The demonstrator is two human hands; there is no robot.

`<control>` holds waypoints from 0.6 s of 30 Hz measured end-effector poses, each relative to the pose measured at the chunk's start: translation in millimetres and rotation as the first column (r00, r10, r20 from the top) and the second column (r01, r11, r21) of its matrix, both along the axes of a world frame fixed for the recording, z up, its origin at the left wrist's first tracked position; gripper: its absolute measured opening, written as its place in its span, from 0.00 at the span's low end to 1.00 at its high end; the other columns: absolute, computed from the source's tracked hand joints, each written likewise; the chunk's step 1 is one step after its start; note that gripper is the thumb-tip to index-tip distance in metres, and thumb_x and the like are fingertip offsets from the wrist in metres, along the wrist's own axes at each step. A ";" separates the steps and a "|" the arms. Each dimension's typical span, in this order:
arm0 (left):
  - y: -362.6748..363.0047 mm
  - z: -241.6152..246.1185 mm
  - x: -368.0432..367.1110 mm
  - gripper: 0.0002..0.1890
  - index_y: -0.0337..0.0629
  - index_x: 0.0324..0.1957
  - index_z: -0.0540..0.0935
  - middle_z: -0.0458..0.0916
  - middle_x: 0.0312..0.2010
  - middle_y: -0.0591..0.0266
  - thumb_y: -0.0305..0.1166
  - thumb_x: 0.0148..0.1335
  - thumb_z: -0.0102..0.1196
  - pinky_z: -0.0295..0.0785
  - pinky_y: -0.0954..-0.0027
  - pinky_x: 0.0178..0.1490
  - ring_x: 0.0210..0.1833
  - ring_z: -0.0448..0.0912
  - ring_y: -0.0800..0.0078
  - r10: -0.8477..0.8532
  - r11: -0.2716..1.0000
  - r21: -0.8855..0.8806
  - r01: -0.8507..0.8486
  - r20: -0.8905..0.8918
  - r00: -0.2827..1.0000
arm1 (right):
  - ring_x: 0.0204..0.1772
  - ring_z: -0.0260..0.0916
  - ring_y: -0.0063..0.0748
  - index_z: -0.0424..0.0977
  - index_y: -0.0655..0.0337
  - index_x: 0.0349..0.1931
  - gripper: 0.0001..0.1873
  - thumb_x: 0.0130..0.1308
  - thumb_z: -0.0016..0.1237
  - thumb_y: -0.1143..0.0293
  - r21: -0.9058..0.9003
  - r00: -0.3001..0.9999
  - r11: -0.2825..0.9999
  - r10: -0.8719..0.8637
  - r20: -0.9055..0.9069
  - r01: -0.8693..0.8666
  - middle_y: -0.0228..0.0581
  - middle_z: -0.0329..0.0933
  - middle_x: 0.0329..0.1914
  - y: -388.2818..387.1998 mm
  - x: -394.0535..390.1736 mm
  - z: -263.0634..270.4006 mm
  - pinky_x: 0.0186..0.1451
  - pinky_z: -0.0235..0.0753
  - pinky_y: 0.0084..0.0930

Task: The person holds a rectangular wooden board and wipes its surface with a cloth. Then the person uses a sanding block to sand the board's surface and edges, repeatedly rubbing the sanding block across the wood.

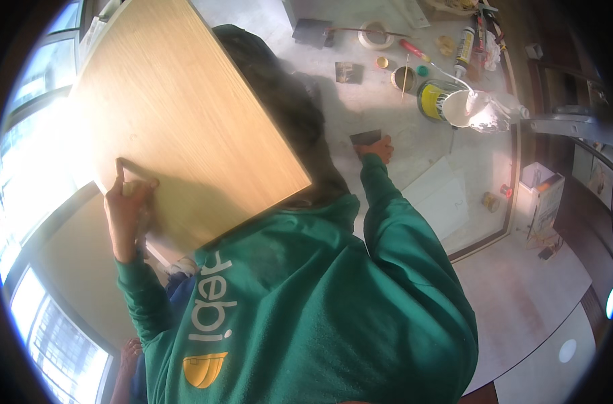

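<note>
A light wood-grain panel (185, 111) slants across the left of the view, over dark brown trousers (296, 126). My left hand (127, 207) is at the panel near its left edge, index finger and thumb spread against its face. Further right, my right hand (378, 149) grips the near edge of a small dark sheet (365, 137), which looks like sandpaper, at the work table (332, 96). Part of the sheet is hidden under the fingers. Both arms wear green sleeves.
A yellow-labelled can (430, 100), a white cup (460, 108), a red-handled tool (415, 50), a masking tape roll (375, 36) and a sealant cartridge (465, 48) stand or lie on the table. Another person's hand (130, 348) shows at lower left. A white box (541, 189) stands right.
</note>
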State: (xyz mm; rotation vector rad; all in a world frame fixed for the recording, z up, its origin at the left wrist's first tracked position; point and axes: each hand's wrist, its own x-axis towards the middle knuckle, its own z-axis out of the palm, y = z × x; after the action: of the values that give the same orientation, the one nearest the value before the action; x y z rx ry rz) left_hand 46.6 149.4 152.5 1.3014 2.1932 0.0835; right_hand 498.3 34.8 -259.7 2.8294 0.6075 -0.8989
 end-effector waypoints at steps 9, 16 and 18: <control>10.7 13.1 14.1 0.38 0.35 0.72 0.70 0.72 0.20 0.70 0.29 0.60 0.67 0.68 0.75 0.26 0.20 0.67 0.82 0.000 1.000 0.024 0.001 -0.022 1.000 | 0.51 0.78 0.58 0.79 0.71 0.47 0.29 0.63 0.62 0.49 0.551 0.978 0.810 0.193 0.077 -0.203 0.57 0.81 0.48 -21.9 45.0 -12.6 0.63 0.74 0.40; 9.4 76.5 52.4 0.14 0.36 0.51 0.87 0.75 0.21 0.67 0.25 0.62 0.63 0.67 0.73 0.23 0.18 0.69 0.79 0.028 0.980 0.195 -0.041 0.070 0.997 | 0.35 0.58 0.14 0.70 0.64 0.33 0.08 0.74 0.51 0.73 0.864 0.772 0.311 0.398 -0.496 0.395 0.25 0.66 0.31 68.5 20.9 280.7 0.39 0.62 0.18; 10.2 85.6 64.0 0.10 0.36 0.46 0.88 0.78 0.23 0.64 0.23 0.61 0.62 0.69 0.73 0.25 0.20 0.73 0.77 -0.114 0.944 0.319 0.087 0.066 0.991 | 0.33 0.54 0.14 0.67 0.63 0.31 0.12 0.73 0.52 0.72 0.923 0.777 0.281 0.505 -0.375 0.263 0.23 0.60 0.27 84.1 5.4 345.9 0.35 0.59 0.19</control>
State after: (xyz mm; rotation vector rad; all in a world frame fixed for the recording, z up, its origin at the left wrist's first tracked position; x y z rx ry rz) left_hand 110.6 159.7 238.1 1.5507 2.0971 0.4580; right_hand 503.8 118.9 86.2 3.1232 2.1616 -2.0451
